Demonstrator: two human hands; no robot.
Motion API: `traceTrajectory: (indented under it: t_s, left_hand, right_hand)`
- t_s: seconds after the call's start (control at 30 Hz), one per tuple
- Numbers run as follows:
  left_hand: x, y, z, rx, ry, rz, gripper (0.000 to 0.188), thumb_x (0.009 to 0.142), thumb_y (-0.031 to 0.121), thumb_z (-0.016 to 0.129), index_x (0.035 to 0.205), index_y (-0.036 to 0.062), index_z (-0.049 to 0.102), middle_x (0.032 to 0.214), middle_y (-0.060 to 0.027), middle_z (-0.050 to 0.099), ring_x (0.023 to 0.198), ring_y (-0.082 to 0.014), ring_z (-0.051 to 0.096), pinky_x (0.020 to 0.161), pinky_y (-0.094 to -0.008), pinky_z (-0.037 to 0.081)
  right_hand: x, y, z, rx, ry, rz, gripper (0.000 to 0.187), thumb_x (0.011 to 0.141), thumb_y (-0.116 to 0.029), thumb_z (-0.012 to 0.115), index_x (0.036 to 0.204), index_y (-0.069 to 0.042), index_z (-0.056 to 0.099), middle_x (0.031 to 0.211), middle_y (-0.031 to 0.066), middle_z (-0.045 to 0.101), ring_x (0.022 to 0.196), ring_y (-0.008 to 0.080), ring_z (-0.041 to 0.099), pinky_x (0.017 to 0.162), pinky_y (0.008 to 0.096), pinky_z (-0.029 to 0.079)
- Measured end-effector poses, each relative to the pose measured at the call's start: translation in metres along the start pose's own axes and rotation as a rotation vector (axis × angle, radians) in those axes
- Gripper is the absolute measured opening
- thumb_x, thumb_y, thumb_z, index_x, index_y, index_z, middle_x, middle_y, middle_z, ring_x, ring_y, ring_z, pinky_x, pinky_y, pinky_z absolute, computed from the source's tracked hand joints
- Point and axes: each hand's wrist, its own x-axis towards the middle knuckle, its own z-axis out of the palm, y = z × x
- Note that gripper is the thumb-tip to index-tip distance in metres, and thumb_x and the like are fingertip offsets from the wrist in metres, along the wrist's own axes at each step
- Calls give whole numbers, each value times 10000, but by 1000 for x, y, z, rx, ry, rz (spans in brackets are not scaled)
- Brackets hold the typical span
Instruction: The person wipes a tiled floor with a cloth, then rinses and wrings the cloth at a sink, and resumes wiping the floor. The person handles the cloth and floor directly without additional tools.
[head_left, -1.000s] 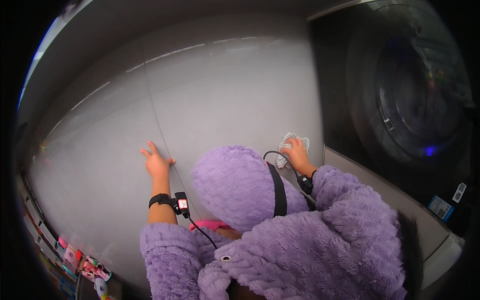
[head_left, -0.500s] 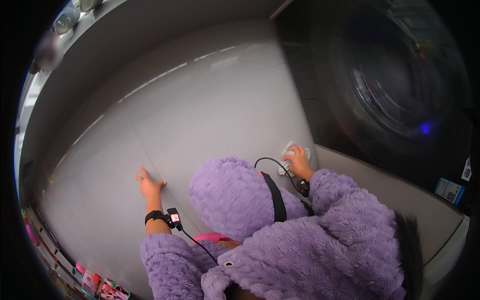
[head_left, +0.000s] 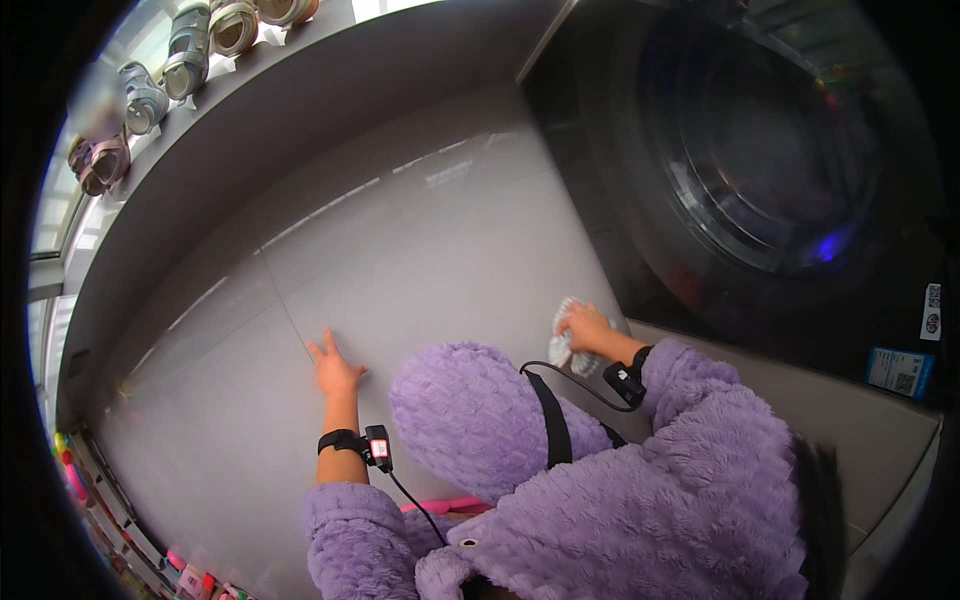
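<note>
My right hand (head_left: 586, 328) is closed on a crumpled white cloth (head_left: 562, 345) and presses it against the grey tiled floor (head_left: 420, 250), close to the base of a dark washing machine (head_left: 760, 160). Flat on the tile to the left rests my left hand (head_left: 334, 365), fingers spread, holding nothing. Both wrists carry black bands with small devices and a cable. My fluffy purple sleeves and hood (head_left: 470, 420) fill the lower part of the view and hide the floor beneath them.
The washing machine's round glass door (head_left: 770, 150) stands at the upper right, with a light grey plinth (head_left: 870, 420) below it. Several sandals (head_left: 150, 80) line a ledge at the upper left. Colourful small items (head_left: 185, 578) lie along the lower-left edge.
The view has tilted, showing more of the machine and the ledge with sandals. My right hand with the cloth has shifted slightly along the floor near the machine; my left hand stays planted on the tile.
</note>
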Motion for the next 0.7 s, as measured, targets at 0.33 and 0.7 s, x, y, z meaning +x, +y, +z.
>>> traceTrajectory:
  t_s: [0.33, 0.7]
  left_hand:
    - [15, 6, 26, -18, -63, -18, 1178, 568, 66, 846, 1481, 284, 133, 1530, -209, 68, 1242, -488, 406, 919, -402, 514]
    - [11, 5, 34, -24, -97, -28, 1222, 542, 59, 853, 1485, 289, 110, 1524, -219, 87, 1257, -508, 372, 820, -360, 563]
  right_hand:
    - [130, -55, -146, 1064, 226, -125, 302, 760, -84, 633, 1059, -118, 621, 1044, 41, 619, 930, 230, 601, 801, 353, 488]
    - [83, -127, -77, -218, 682, -58, 663, 716, -187, 689, 1327, -166, 433, 1424, 123, 355, 1283, 370, 336, 933, 575, 383]
